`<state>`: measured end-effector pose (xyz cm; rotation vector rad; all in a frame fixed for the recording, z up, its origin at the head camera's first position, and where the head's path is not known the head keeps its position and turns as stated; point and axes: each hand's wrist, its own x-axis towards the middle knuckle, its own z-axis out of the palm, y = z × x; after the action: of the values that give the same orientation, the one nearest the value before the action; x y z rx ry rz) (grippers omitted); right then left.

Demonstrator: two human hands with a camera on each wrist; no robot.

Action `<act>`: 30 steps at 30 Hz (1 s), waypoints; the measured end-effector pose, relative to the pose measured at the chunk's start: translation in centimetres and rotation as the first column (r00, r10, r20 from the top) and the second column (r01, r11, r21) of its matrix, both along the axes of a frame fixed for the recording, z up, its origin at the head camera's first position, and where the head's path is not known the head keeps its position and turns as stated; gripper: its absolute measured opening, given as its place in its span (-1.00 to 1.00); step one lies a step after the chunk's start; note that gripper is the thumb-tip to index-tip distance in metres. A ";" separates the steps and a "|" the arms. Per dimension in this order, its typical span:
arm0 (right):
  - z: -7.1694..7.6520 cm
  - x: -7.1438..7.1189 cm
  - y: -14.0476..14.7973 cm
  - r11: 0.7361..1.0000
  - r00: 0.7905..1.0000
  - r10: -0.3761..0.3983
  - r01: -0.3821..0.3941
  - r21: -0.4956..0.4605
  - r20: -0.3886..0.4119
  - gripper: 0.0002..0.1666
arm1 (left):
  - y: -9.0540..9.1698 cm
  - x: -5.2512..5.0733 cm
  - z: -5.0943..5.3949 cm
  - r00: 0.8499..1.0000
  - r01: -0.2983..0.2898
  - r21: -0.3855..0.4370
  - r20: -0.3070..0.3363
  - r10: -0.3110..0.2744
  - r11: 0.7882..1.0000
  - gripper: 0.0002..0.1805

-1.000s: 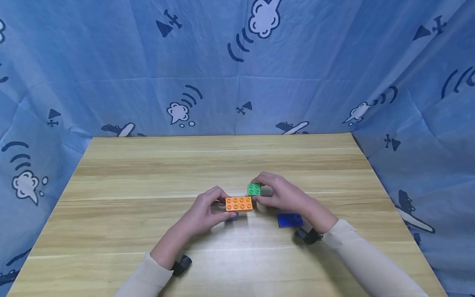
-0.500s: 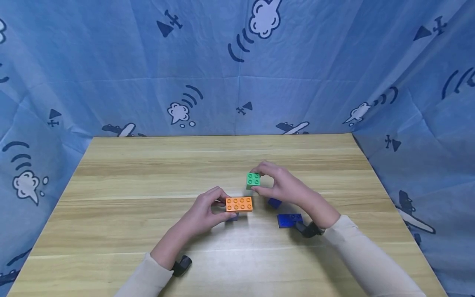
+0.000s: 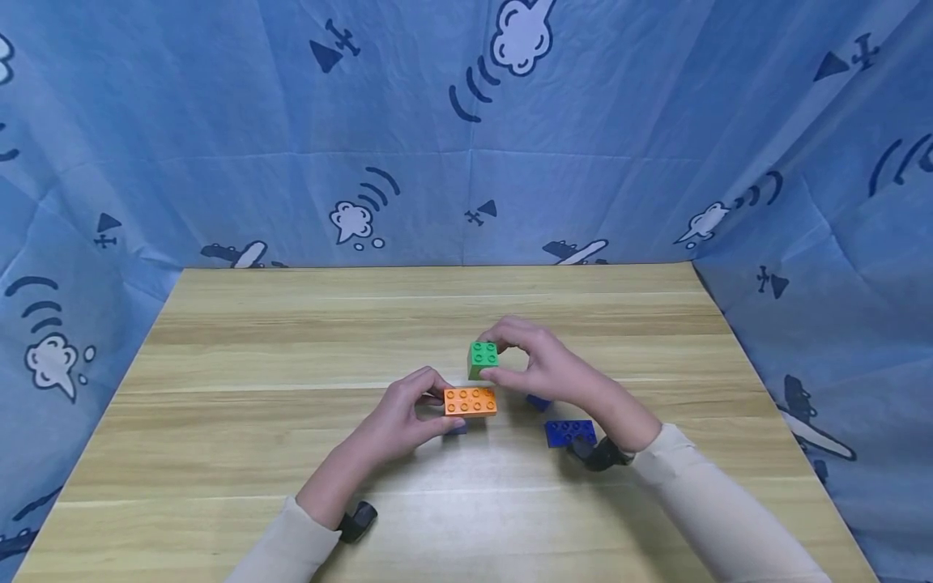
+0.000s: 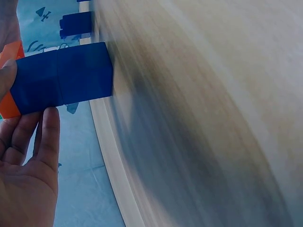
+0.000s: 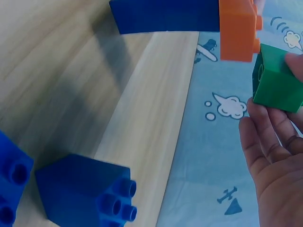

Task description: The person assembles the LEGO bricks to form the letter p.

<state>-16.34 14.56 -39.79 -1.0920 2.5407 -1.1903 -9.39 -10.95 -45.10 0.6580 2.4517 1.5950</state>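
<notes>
My left hand (image 3: 408,413) grips a small tower of toy building bricks, steadying it on the table. Its top is an orange eight-stud brick (image 3: 470,402), over two blue bricks (image 4: 61,73) stacked one on the other. The thumb presses one side near the orange-blue seam, with fingers on the opposite side. My right hand (image 3: 535,360) pinches a green four-stud brick (image 3: 483,356) between thumb and fingers, studs up. It hovers just above and beyond the orange brick. In the right wrist view the green brick's hollow underside faces the orange studs; whether they touch I cannot tell.
On the wooden table (image 3: 291,340), a blue eight-stud brick (image 3: 570,433) lies below my right wrist. A smaller blue brick (image 3: 538,402) sits partly hidden under my right hand. Blue patterned cloth (image 3: 408,105) hangs behind and along the sides.
My right hand has lifted the green brick away from the table and shifted it leftward, toward the orange brick's far side. The smaller blue brick came into view. My left hand stays put.
</notes>
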 end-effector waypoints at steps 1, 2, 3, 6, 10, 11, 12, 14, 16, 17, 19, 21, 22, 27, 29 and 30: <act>0.0 0.1 -0.1 1.000 1.000 0.003 -0.003 0.000 0.006 -0.63 | 0.0 0.0 0.0 1.000 0.002 0.002 -0.002 -0.002 1.000 -0.68; 0.1 0.2 -0.2 1.000 1.000 0.009 -0.009 -0.003 0.012 -0.64 | 0.0 0.0 -0.1 1.000 0.004 0.003 -0.003 -0.004 1.000 -0.68; 0.1 0.4 -0.4 1.000 1.000 0.015 -0.015 -0.005 0.012 -0.65 | -0.1 0.0 -0.1 1.000 0.006 0.004 -0.007 -0.006 1.000 -0.68; 0.1 0.8 -0.8 0.999 0.999 0.036 -0.036 -0.013 0.010 -0.67 | -0.1 0.0 -0.3 1.000 0.011 0.005 -0.019 -0.011 1.000 -0.69; 0.0 1.2 -1.3 0.998 0.998 0.064 -0.064 -0.018 0.006 -0.66 | -0.2 0.0 -0.3 0.999 0.020 0.005 -0.025 -0.020 1.000 -0.69; 0.0 1.2 -1.4 0.997 0.997 0.073 -0.073 -0.021 0.005 -0.66 | -0.2 0.0 -0.4 0.999 0.022 0.005 -0.026 -0.021 1.000 -0.69; -0.1 1.3 -1.6 0.997 0.997 0.079 -0.078 -0.021 0.007 -0.66 | -0.2 0.0 -0.4 0.999 0.024 0.008 -0.027 -0.024 1.000 -0.69; -0.2 1.4 -1.8 0.996 0.996 0.090 -0.090 -0.026 0.012 -0.66 | -0.2 -0.1 -0.4 0.999 0.025 0.011 -0.028 -0.025 1.000 -0.69; -0.2 1.6 -2.0 0.995 0.995 0.098 -0.098 -0.027 0.024 -0.66 | -0.2 -0.1 -0.4 0.999 0.027 0.015 -0.033 -0.026 1.000 -0.70; -0.2 1.6 -2.1 0.995 0.994 0.102 -0.101 -0.027 0.030 -0.66 | -0.2 -0.1 -0.4 0.999 0.025 0.016 -0.033 -0.025 1.000 -0.69; -0.2 1.8 -2.3 0.994 0.994 0.103 -0.102 -0.024 0.038 -0.66 | -0.2 -0.2 -0.4 0.999 0.021 0.013 -0.035 -0.021 1.000 -0.69; -0.2 1.9 -2.4 0.994 0.993 0.109 -0.108 -0.022 0.041 -0.66 | -0.1 -0.2 -0.4 0.999 0.020 0.009 -0.045 -0.020 1.000 -0.69; -0.3 2.0 -2.5 0.994 0.993 0.111 -0.110 -0.022 0.039 -0.65 | -0.1 -0.2 -0.4 0.999 0.018 0.007 -0.047 -0.018 1.000 -0.69; -0.5 2.0 -2.6 0.991 0.991 0.130 -0.129 -0.025 0.030 -0.65 | -0.2 -0.1 -0.3 0.998 0.018 0.009 -0.053 -0.017 1.000 -0.70; -0.5 2.1 -2.6 0.991 0.991 0.132 -0.131 -0.024 0.029 -0.65 | -0.2 -0.1 -0.3 0.998 0.017 0.013 -0.053 -0.017 1.000 -0.71; -0.5 2.1 -2.6 0.991 0.991 0.131 -0.131 -0.025 0.028 -0.65 | -0.2 -0.1 -0.3 0.998 0.018 0.015 -0.052 -0.018 1.000 -0.71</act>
<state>-14.26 11.94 -40.28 -1.2158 2.3974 -1.1957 -9.50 -11.11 -45.39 0.7310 2.4654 1.6111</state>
